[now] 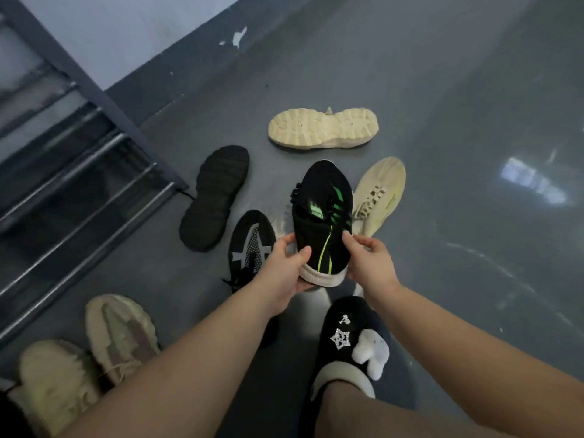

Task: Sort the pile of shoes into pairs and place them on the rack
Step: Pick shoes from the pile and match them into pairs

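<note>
Both hands lifting black-green sneaker above floor pile, heel end nearest. Left hand cupping sole rim, thumb pressing knit; right hand pinching collar side. Looking light, soft upper; firmer hold probably at sole.

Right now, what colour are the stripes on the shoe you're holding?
Green, on the black knit sneaker; head view shows it best.

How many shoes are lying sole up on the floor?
2: a black shoe beside the rack, and a cream shoe farther out. Arms may hide others.
</note>
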